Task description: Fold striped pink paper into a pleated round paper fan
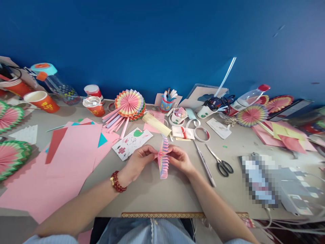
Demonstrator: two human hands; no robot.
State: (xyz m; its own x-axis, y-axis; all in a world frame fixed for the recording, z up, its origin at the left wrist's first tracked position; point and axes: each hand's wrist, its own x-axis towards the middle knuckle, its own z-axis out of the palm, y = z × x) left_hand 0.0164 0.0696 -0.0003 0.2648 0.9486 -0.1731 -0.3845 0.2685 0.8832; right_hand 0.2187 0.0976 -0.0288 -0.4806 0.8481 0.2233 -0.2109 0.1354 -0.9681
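Observation:
A pleated paper fan [164,166] in pink, lilac and yellow is held upright on edge above the grey table [162,196]. My left hand [141,159] pinches its middle from the left, thumb and fingers closed. On the other side, my right hand [180,158] pinches the same middle from the right. The fingertips partly hide the fan's centre. A white card with doodles [132,142] lies just beyond my left hand. To the right of my right hand are a grey pen-shaped cutter [205,166] and black-handled scissors [223,166].
Finished pleated rosettes [129,102] stand by the blue wall, with more rosettes [15,156] at the left. Large pink sheets [68,152] cover the left side. A tape roll [202,134], paper cups [93,105], a bottle [247,101] and a power strip [296,193] surround the workspace.

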